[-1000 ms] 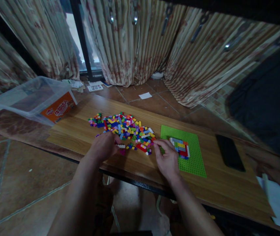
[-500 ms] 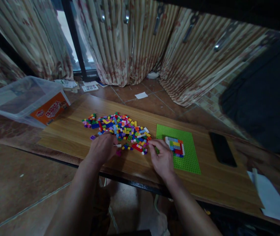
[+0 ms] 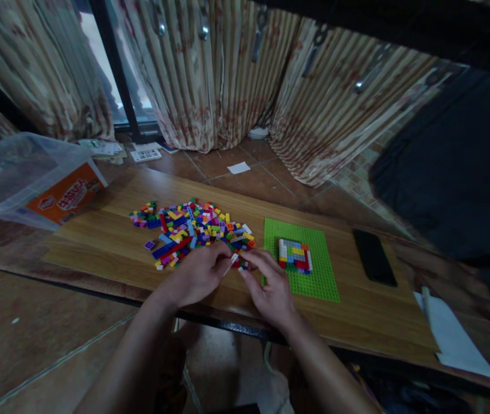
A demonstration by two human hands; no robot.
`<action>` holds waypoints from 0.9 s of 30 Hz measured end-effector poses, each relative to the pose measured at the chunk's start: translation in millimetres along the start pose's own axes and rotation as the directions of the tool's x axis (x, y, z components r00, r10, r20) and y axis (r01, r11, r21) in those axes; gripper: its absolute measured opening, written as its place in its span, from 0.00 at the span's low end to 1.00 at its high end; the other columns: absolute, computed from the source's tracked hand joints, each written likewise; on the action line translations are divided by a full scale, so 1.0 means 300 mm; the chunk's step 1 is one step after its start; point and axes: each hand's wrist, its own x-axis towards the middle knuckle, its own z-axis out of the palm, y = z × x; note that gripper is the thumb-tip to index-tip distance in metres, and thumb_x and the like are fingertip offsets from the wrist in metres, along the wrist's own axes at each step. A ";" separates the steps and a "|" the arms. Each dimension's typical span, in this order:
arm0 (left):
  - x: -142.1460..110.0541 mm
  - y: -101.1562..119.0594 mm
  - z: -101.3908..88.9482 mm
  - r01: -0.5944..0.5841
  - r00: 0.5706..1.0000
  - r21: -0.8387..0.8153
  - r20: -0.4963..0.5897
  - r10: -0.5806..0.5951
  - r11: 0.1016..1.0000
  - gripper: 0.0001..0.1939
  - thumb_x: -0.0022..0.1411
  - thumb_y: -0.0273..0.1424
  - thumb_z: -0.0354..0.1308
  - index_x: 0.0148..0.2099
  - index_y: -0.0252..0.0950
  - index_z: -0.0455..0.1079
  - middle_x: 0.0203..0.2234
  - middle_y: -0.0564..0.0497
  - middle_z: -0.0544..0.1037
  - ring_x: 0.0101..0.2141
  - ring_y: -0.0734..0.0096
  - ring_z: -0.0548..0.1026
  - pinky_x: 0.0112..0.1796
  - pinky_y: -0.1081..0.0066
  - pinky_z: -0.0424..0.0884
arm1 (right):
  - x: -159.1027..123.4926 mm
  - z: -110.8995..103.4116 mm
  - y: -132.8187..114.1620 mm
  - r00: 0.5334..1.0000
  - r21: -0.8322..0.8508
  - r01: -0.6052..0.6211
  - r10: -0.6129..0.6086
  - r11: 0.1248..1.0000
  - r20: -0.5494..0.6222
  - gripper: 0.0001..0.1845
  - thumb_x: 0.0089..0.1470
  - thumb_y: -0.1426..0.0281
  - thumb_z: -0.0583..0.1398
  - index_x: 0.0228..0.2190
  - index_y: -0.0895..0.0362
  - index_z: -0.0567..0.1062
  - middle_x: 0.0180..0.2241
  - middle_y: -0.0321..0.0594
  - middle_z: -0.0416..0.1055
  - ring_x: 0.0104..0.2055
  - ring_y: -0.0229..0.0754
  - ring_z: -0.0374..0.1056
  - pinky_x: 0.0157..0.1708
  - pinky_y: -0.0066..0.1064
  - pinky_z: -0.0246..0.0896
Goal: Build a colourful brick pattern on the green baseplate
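Observation:
My left hand (image 3: 204, 267) is closed in a pinch on a slim white brick (image 3: 230, 264), just above the near edge of the brick pile. Close beside it, almost touching, is my right hand (image 3: 270, 284), its thumb and fingertips drawn together; what sits between them is too small to make out. Behind both hands spreads the heap of loose coloured bricks (image 3: 204, 221). To the right lies a green baseplate (image 3: 320, 282), with a low block of joined white, grey, yellow, red and blue bricks (image 3: 295, 256) on it.
A clear plastic bin (image 3: 24, 172) with an orange label stands at the left end of the wooden board (image 3: 111, 241). A black phone (image 3: 374, 257) lies right of the baseplate. White paper (image 3: 460, 333) rests at the right edge. Curtains (image 3: 227, 80) hang behind.
My left hand has moved right with the white brick, away from the pile's left part. My right hand has shifted slightly nearer, so both hands now meet. The view has turned a little right.

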 end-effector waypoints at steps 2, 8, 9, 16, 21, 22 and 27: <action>0.007 0.027 0.026 -0.045 0.997 -0.104 0.064 0.051 0.994 0.13 0.65 0.35 0.47 0.40 0.35 0.70 0.31 0.50 0.76 0.32 0.69 0.73 0.34 0.71 0.66 | -0.010 -0.011 -0.005 0.999 0.043 0.002 -0.003 0.999 0.036 0.17 0.61 0.71 0.56 0.51 0.49 0.72 0.47 0.42 0.73 0.47 0.42 0.70 0.46 0.36 0.68; 0.037 0.071 0.097 0.043 0.982 -0.422 0.186 0.040 0.906 0.15 0.65 0.39 0.47 0.37 0.34 0.69 0.26 0.52 0.73 0.28 0.72 0.72 0.31 0.73 0.67 | -0.032 -0.064 0.019 0.987 0.144 -0.153 0.159 0.978 -0.035 0.09 0.59 0.67 0.59 0.42 0.50 0.77 0.36 0.36 0.75 0.38 0.39 0.71 0.39 0.31 0.68; 0.041 0.075 0.108 0.074 0.979 -0.461 0.200 0.023 0.884 0.15 0.65 0.39 0.46 0.36 0.34 0.69 0.24 0.53 0.72 0.26 0.73 0.72 0.30 0.73 0.67 | -0.037 -0.074 0.027 0.981 0.145 -0.182 0.190 0.973 -0.039 0.08 0.58 0.66 0.60 0.40 0.51 0.77 0.35 0.36 0.75 0.36 0.39 0.71 0.38 0.31 0.67; 0.066 0.099 0.165 0.120 0.983 -0.556 0.183 -0.019 0.822 0.12 0.63 0.36 0.50 0.34 0.34 0.68 0.23 0.54 0.72 0.23 0.76 0.71 0.27 0.75 0.68 | -0.078 -0.153 0.074 0.960 0.033 -0.278 0.279 0.960 -0.031 0.08 0.57 0.62 0.61 0.34 0.52 0.78 0.30 0.35 0.75 0.33 0.39 0.71 0.34 0.29 0.66; 0.086 0.128 0.205 0.187 0.978 -0.616 0.187 -0.088 0.765 0.10 0.61 0.34 0.51 0.33 0.33 0.67 0.23 0.55 0.71 0.21 0.79 0.68 0.23 0.77 0.65 | -0.098 -0.200 0.080 0.978 -0.087 -0.206 0.203 0.975 -0.044 0.10 0.58 0.64 0.60 0.40 0.51 0.78 0.36 0.37 0.77 0.37 0.41 0.73 0.39 0.32 0.69; 0.090 0.136 0.214 0.195 0.977 -0.624 0.187 -0.098 0.757 0.10 0.61 0.35 0.51 0.32 0.33 0.67 0.22 0.55 0.71 0.20 0.79 0.68 0.23 0.78 0.65 | -0.103 -0.207 0.081 0.983 -0.108 -0.182 0.177 0.977 -0.046 0.10 0.58 0.64 0.60 0.41 0.50 0.78 0.37 0.38 0.78 0.38 0.41 0.74 0.40 0.33 0.69; 0.101 0.164 0.271 0.237 0.969 -0.604 0.205 -0.139 0.761 0.12 0.63 0.35 0.49 0.29 0.34 0.64 0.20 0.54 0.70 0.18 0.79 0.67 0.21 0.77 0.64 | -0.140 -0.257 0.110 0.989 -0.154 -0.146 0.144 0.977 -0.024 0.10 0.60 0.65 0.58 0.39 0.50 0.79 0.37 0.39 0.79 0.39 0.43 0.75 0.40 0.35 0.70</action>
